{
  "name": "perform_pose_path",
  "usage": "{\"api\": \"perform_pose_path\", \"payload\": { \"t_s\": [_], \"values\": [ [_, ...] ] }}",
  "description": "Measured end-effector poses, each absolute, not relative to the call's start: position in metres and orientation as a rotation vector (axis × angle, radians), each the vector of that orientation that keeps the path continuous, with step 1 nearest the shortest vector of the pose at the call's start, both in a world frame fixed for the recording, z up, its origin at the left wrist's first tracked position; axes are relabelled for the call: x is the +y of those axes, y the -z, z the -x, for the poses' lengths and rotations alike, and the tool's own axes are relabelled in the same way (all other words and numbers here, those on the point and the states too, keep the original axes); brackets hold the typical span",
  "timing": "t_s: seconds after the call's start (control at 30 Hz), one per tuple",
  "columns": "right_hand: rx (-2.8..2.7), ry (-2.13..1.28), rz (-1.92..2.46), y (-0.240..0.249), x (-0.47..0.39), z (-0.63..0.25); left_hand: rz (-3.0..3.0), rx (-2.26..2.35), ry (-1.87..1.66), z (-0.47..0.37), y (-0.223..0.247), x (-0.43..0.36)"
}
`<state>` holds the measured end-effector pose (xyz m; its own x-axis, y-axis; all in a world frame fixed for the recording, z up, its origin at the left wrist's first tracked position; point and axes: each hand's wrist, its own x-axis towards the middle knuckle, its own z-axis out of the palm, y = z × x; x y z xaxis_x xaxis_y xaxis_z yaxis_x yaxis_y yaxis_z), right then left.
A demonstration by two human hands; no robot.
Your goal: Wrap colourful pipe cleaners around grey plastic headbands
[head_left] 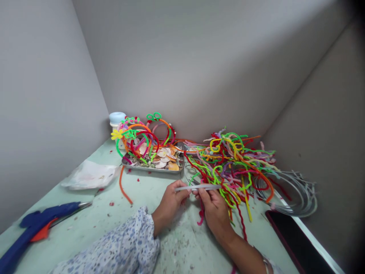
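Observation:
A thin pale translucent strip point(212, 187) is held level between my two hands, above the middle of the table. My left hand point(171, 199) pinches its left part between thumb and fingers. My right hand point(215, 211) grips it a little to the right, thumb on the near side. The fingertips of both hands are close together. Behind my right hand lies a tangled heap of coloured pipe cleaners point(228, 167). Whether the strip is one piece or two overlapping pieces cannot be made out.
A metal tray point(159, 171) holds shells, with pipe-cleaner hoops on top. A blue glue gun point(42, 219) and a clear plastic bag point(91, 175) are at the left. Coiled clear strips point(306, 194) and a phone point(296, 239) are at the right. A blue-lidded container point(117, 117) stands behind.

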<state>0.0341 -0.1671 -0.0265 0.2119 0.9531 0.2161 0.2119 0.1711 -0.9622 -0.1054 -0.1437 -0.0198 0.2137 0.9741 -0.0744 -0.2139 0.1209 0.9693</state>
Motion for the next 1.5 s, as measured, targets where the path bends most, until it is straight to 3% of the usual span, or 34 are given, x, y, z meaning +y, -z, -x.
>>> {"api": "perform_pose_path", "payload": {
  "t_s": [1.5],
  "values": [
    [-1.301,-0.828,1.189,0.029,-0.166,-0.035,-1.152,1.052,-1.07,0.103,0.031,-0.136]
  ]
}}
